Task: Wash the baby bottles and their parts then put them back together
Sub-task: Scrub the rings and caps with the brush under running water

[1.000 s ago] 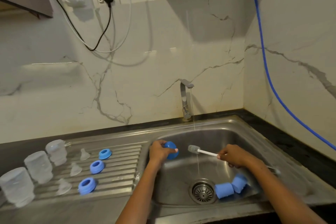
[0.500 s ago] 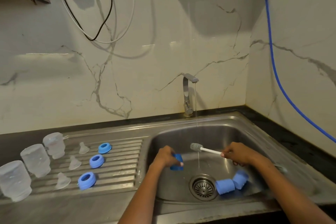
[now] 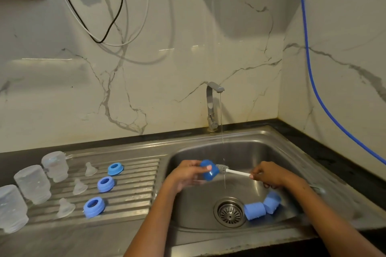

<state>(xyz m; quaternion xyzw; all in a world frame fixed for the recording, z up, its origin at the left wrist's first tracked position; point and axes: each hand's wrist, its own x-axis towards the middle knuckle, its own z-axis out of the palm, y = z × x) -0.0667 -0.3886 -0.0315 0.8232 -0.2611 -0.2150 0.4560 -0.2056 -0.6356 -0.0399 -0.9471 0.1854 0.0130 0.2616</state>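
**Blue cap scrubbed over the sink**

The left hand grips a blue cap above the sink basin, its opening turned toward 3 o'clock. The right hand pinches the white handle of a small brush, whose grey bristle head sits at the cap's mouth. A thin stream falls from the tap just past the brush. Two more blue caps lie in the basin at 3 o'clock of the drain. At 9 o'clock, on the ribbed drainboard, stand three clear bottles, three clear teats and three blue rings.
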